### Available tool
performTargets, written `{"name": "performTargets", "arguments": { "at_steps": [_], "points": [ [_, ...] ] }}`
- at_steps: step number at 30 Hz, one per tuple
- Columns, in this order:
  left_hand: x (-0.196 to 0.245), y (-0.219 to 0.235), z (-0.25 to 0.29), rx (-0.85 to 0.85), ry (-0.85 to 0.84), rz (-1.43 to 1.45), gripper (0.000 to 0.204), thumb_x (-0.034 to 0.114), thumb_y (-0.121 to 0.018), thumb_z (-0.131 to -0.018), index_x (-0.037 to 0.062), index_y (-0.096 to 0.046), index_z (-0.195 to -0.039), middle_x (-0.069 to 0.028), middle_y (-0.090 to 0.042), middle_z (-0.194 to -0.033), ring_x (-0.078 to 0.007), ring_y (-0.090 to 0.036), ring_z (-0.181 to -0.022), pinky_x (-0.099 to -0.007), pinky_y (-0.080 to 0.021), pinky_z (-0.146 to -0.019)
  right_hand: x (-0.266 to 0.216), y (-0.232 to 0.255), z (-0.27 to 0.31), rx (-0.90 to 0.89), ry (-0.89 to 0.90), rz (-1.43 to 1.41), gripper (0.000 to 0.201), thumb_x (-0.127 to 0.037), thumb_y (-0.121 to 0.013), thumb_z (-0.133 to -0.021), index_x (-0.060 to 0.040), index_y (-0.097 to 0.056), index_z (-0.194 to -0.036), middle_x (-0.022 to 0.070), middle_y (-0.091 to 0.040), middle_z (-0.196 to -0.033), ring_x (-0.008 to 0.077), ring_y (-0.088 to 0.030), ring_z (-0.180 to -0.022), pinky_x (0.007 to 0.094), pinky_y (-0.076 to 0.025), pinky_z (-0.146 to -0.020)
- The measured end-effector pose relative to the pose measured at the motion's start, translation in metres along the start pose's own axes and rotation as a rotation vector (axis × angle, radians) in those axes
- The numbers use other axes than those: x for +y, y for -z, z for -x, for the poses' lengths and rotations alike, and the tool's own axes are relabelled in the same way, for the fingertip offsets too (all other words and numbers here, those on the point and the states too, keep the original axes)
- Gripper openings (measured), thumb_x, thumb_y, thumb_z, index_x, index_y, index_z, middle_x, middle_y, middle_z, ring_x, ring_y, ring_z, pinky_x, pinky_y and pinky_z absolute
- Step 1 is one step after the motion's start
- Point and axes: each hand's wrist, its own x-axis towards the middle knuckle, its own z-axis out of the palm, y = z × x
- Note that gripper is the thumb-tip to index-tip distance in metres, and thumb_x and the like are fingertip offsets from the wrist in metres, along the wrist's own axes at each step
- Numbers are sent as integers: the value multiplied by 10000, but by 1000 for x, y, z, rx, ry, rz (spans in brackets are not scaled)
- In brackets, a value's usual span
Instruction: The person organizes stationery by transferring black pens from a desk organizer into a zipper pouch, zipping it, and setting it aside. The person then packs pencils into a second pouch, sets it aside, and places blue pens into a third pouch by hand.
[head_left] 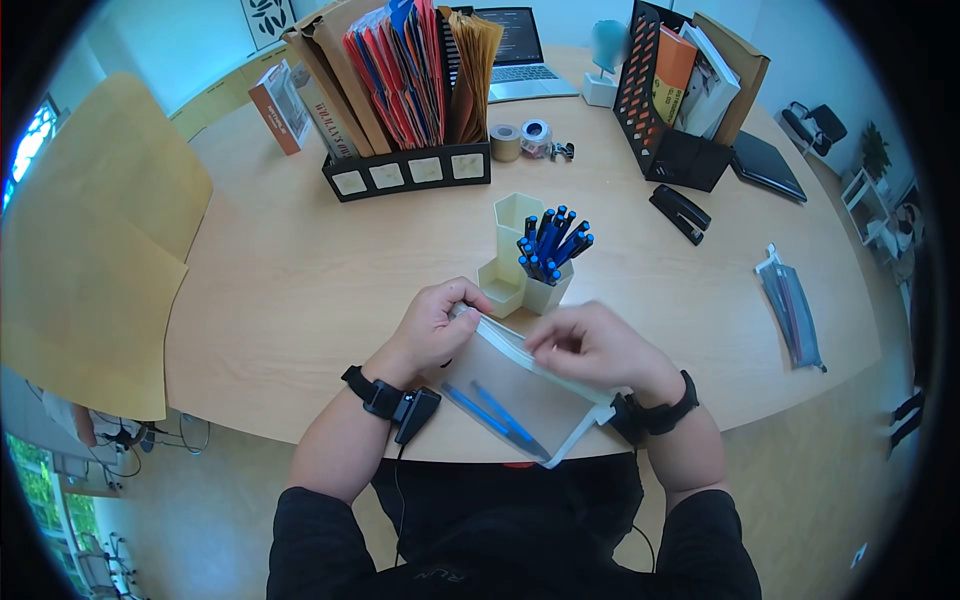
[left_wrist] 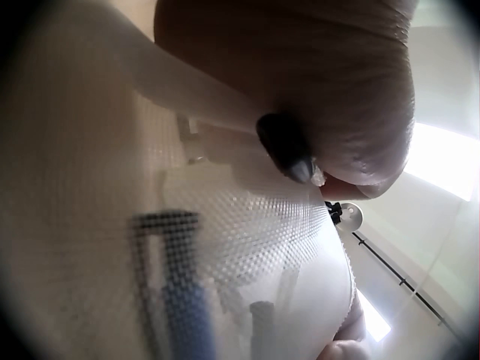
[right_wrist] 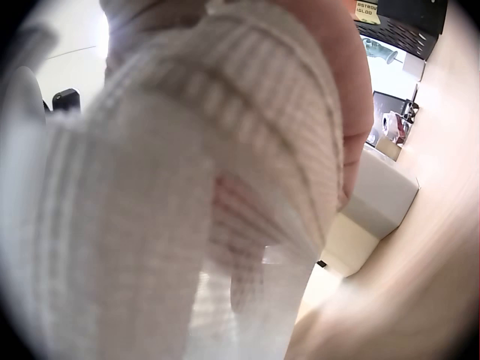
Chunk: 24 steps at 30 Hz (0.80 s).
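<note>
Mesh pouch (head_left: 510, 395) at the tabletop's near edge was best closed with left hand (head_left: 435, 330) pinching its corner taut while right hand (head_left: 590, 345) pinched along the zip edge.

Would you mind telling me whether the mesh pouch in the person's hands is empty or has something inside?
Not empty: two blue pens show through the translucent mesh pouch in the head view.

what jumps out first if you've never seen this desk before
Both hands, the left hand and the right hand, pinch the top edge of a clear mesh pouch at the near table edge, with blue pens showing inside it. Just behind them stands a cream holder bristling with more blue pens, and at the back a black file rack is packed with bright folders.
</note>
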Motion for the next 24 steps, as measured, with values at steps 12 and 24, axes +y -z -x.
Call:
{"name": "performTargets", "arguments": {
  "at_steps": [12, 24],
  "points": [
    [0, -2, -1, 10, 17, 20, 177, 116, -549, -836, 19, -643, -952, -11, -588, -763, -77, -510, -683, -238, -433, -635, 6, 6, -16, 443, 64, 107, 274, -55, -701, -840, -7, -615, -1096, -1, -610, -703, 61, -538, -617, 218, -444, -589],
    [1, -2, -1, -6, 23, 23, 180, 155, -562, -863, 20, -626, -965, 26, -566, -758, -33, -478, -659, -195, -402, -611, 15, 6, -16, 671, 243, -52, 180, -36, -656, -885, 2, -647, -1060, 30, -644, -763, 45, -568, -663, 198, -457, -601]
  ]
}}
